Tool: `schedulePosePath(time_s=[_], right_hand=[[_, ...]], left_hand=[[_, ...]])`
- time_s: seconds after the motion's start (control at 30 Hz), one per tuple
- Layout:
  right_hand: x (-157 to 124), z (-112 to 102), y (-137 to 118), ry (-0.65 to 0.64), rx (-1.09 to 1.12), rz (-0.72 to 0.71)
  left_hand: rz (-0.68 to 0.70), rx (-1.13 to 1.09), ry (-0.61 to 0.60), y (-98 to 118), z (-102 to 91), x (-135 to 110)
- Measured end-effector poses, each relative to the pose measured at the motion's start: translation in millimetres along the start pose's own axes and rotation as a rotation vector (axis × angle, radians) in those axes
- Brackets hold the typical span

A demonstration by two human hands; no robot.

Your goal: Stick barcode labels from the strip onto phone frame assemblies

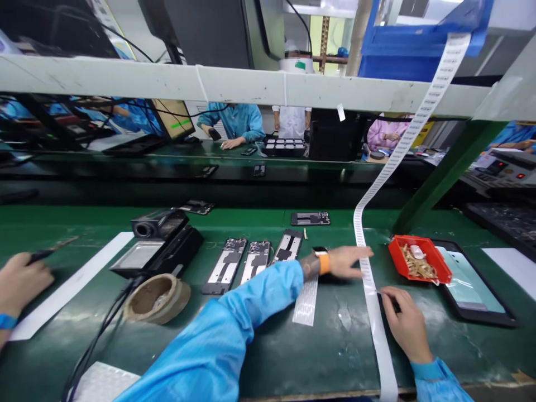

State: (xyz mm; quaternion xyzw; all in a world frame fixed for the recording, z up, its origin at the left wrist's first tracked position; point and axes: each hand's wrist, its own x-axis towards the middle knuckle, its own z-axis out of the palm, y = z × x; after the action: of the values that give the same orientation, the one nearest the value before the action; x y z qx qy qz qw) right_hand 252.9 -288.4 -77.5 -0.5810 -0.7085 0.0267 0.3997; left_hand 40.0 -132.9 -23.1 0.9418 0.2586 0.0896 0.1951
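My left hand (pixel 347 261), with an orange-banded watch on its wrist, reaches across the bench with fingers stretched out over a long strip of printed labels (pixel 365 223). The strip hangs from above, bends at the bench and runs down to its front edge. Right of the strip, my right hand (pixel 404 324) is closed in a pinch; a tiny glint shows at its fingertips, too small to name. Under my left wrist lies a clear sheet of stickers (pixel 306 304). Opened phones (pixel 226 267) lie beside my left forearm, partly hidden by it.
A red tray (pixel 441 273) of small tan pieces stands beside a dark tablet-like panel (pixel 477 282). Leftward are a black scanner-like device (pixel 161 240), a cardboard ring (pixel 157 298) and cables. A co-worker's hand (pixel 25 282) holds a thin tool at far left. A shelf beam (pixel 251 86) crosses above.
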Motion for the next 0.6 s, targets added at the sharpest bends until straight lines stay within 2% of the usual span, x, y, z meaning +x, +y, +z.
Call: schedulePosePath(time_s=[0.07,0.13,0.2,0.27,0.33,0.47,0.6], right_hand=[[2,1,1,0.025,0.024,0.115],[5,2,1,-0.003,0.06,0.161],[8,4,1,-0.027,0.09,0.171],[10,6,1,-0.032,0.102,0.18],[10,8,1,-0.035,0.104,0.188],[13,7,-1,-0.024,0.119,0.193],[16,4,-3,-0.001,0.125,0.237]], left_hand=[[-0.25,0.07,0.109,-38,-35.7,-2],[-0.395,0.135,0.143,-77,-64.1,-9],[-0.495,0.185,0.124,-108,-79.2,-17],[-0.527,0.206,0.092,-126,-82.3,-23],[-0.506,0.198,0.074,-133,-78.6,-24],[-0.439,0.082,0.104,-128,-74.5,-14],[-0.444,-0.117,0.225,-120,-97.4,2]])
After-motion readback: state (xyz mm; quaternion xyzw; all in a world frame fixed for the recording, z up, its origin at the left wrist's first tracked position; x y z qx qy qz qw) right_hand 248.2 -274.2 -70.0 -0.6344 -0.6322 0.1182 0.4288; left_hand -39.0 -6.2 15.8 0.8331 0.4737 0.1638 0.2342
